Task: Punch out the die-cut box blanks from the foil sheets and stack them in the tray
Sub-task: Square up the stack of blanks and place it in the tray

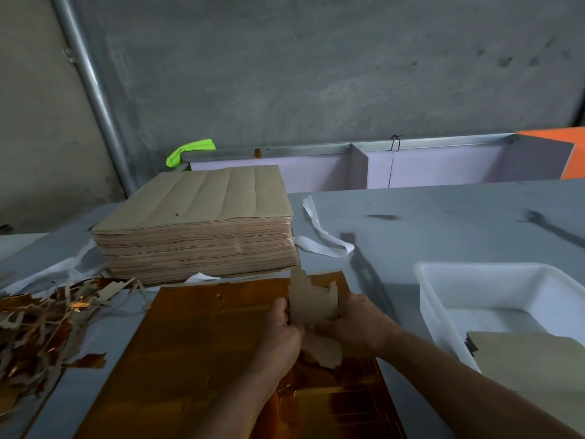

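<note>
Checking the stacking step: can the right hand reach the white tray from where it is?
Probably yes: the white tray lies open beside the right hand, only table between. That hand and the left hand grip a card piece now.

Glossy foil sheet (202,343) (mirror-like), matt plastic tray (443,315), matt paper stack (196,229).
</note>
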Demonstrator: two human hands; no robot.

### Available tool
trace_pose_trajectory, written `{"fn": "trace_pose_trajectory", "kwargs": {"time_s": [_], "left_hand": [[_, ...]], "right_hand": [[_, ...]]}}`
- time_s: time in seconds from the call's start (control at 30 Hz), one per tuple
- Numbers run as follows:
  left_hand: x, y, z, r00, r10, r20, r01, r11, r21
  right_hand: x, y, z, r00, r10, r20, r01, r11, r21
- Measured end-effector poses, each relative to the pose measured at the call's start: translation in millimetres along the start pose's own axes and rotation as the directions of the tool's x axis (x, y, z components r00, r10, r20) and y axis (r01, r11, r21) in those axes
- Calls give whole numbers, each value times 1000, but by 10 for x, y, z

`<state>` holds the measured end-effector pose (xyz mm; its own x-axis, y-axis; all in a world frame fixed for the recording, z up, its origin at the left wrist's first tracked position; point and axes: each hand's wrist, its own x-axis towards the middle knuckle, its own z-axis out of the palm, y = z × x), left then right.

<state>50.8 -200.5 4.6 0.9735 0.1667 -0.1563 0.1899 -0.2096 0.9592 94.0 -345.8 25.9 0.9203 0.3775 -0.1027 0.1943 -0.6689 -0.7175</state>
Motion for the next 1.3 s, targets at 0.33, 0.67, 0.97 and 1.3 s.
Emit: {"fn": "trace_pose_trajectory", "kwargs": {"time_s": [0.33, 0.67, 0.97, 1.3], "left_hand": [[-20, 143, -79, 981, -123, 147, 157, 956, -247], [-11, 166, -86, 936, -316, 154, 344, 734, -586], [-40, 156, -103, 919, -269, 287, 393, 650, -650], [-11, 118, -136, 972, -192, 135, 234, 847, -477]], "right_hand": [[-4, 52, -117, 976, 45, 213, -173, 756, 632], [-16, 29, -193, 970, 89, 225, -234, 585, 777], [-89, -52, -223, 980, -43, 196, -131, 602, 788], [-41, 11, -195, 989, -17, 144, -92, 696, 712]]}}
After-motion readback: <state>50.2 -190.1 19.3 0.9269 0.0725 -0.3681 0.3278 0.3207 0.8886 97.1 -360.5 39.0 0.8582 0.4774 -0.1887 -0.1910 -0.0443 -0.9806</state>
